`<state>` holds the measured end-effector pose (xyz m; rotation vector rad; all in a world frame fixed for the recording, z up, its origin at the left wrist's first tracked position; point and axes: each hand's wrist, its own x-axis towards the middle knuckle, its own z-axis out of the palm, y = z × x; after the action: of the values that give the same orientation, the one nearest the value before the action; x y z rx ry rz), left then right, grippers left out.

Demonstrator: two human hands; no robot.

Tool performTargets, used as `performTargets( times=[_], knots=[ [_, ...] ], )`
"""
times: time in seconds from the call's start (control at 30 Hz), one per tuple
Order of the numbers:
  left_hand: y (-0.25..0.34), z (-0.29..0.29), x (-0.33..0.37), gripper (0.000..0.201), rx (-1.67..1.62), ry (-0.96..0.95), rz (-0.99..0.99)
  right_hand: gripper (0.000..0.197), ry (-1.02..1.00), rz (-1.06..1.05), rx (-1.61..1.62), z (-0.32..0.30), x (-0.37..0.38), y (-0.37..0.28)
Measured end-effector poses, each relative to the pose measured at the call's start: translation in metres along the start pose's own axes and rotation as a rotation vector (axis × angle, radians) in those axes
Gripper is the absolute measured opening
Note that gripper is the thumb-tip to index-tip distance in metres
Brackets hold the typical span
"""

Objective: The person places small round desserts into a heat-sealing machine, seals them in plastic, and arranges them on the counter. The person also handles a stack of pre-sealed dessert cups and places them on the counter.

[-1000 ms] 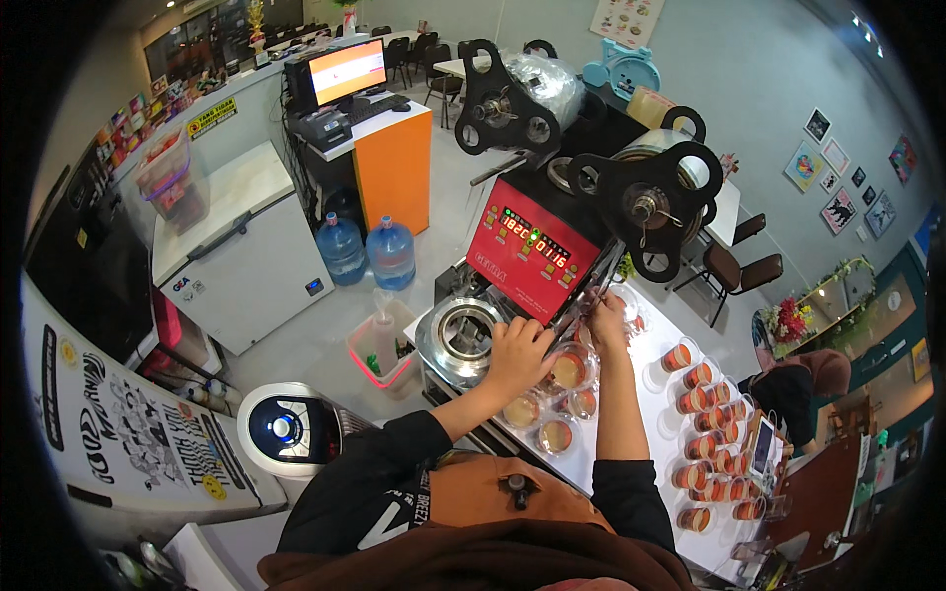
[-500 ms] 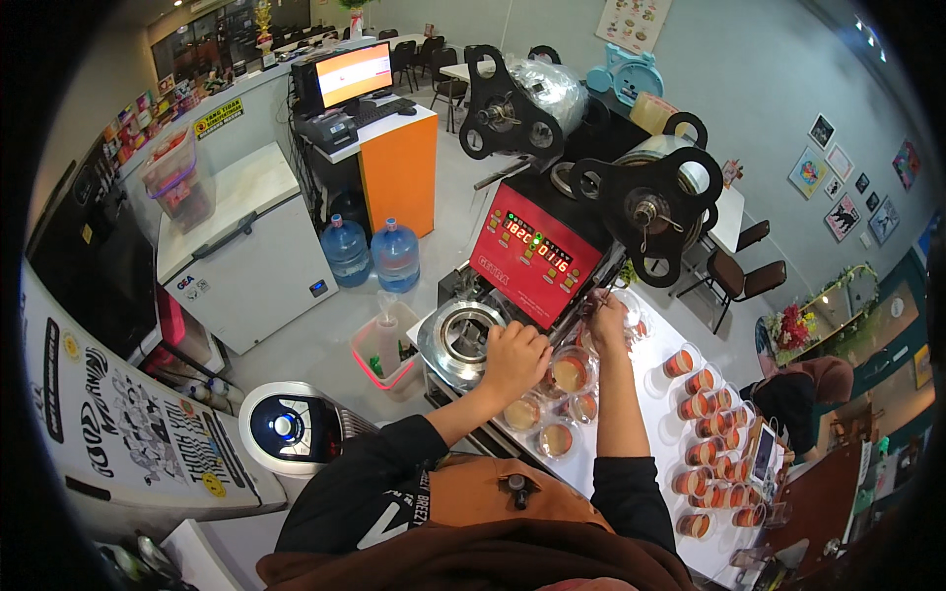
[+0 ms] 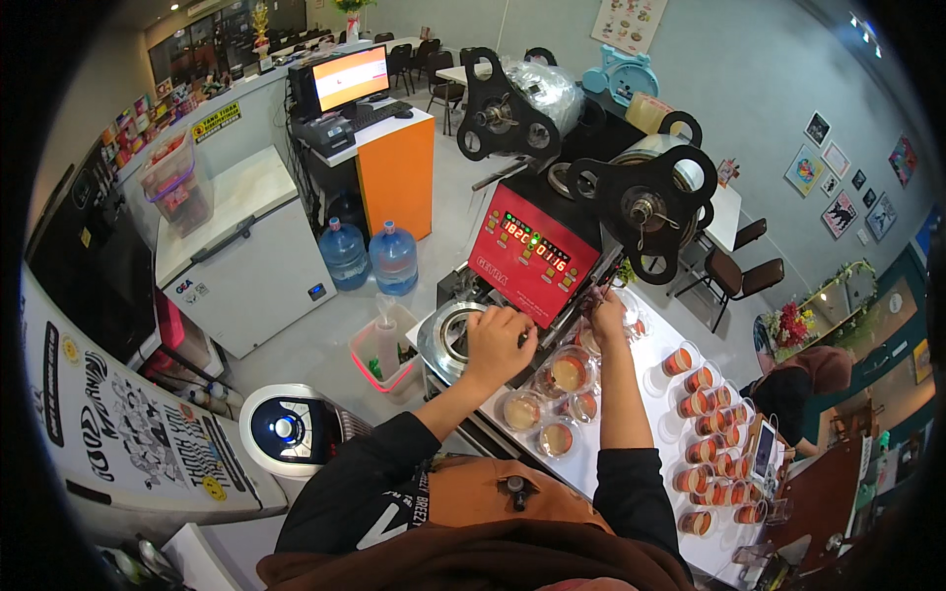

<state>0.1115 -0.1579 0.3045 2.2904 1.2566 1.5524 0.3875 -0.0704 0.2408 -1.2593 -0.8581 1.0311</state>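
Note:
A cup sealing machine (image 3: 522, 271) with a red, lit control panel and film rolls on top stands in front of me. My left hand (image 3: 500, 343) is closed just below the panel, next to the round metal cup holder (image 3: 455, 337). A small dark piece shows at its fingers, too little to name. My right hand (image 3: 605, 313) is closed at the machine's lower right side; what its fingers grip is hidden. Below and between my forearms, several clear plastic cups (image 3: 570, 372) with a pale and reddish filling stand on the white table.
More filled cups (image 3: 702, 451) stand in rows on the right of the white table (image 3: 631, 443). A pink-rimmed bin (image 3: 372, 369) is on the floor left of the machine. Two blue water bottles (image 3: 394, 258) and a chest freezer (image 3: 246, 266) stand beyond. Another person (image 3: 803, 394) is at the far right.
My left hand has shifted slightly left and up toward the cup holder, and a dark piece now shows at its fingers. My right hand stays at the machine's side.

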Motion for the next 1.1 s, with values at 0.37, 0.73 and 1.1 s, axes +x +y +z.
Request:
performTargets(
  times=[0.37,0.73,1.1],
  knots=[
    [-0.058,-0.022,0.035,0.069,-0.006,0.050,-0.201,0.041,0.232,-0.001,0.180,0.033,-0.072,-0.020],
    [-0.070,-0.026,0.071,0.077,0.221,0.024,-0.056,0.064,0.124,0.141,0.314,0.039,-0.108,-0.030],
    [-0.074,-0.058,0.088,0.078,0.316,-0.111,0.040,0.054,0.228,0.047,0.297,0.042,-0.108,-0.036]
  ],
)
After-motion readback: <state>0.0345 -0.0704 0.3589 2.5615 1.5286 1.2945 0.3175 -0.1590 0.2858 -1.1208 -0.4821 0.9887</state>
